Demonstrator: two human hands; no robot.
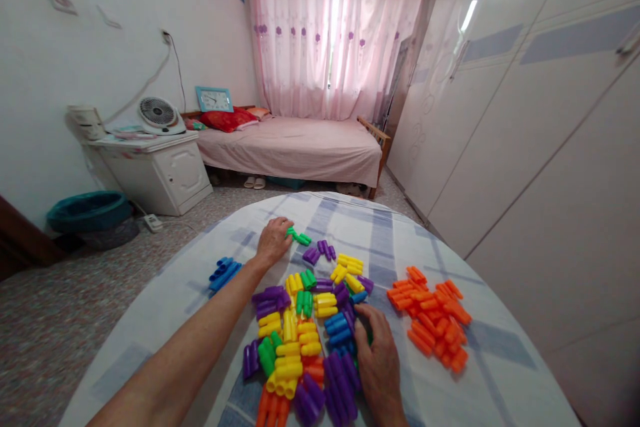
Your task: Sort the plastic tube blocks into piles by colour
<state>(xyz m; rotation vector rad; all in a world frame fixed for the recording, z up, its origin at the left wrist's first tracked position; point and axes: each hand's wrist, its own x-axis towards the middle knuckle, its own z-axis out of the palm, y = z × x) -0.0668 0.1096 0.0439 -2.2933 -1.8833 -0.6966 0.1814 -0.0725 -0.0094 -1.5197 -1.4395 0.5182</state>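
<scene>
Near the far side of the round table, my left hand (275,240) is closed with its fingertips on a green plastic tube piece (291,232). Another green piece (303,239) lies just right of it. My right hand (379,357) rests at the right edge of a mixed pile, its fingers curled around a green piece mostly hidden by them. Blue tube pieces (337,328) and long purple pieces (341,387) lie against its thumb side. Yellow pieces (289,361), more purple and green ones, and some orange pieces (273,407) fill the pile between my arms.
Orange pieces (433,313) form a separate heap on the right. Blue pieces (223,273) sit on the left beyond my forearm. Purple pieces (320,251) lie near the far side. The tablecloth (165,320) is checked. Beyond stand a bed (300,147), cabinet (180,173) and wardrobe (500,113).
</scene>
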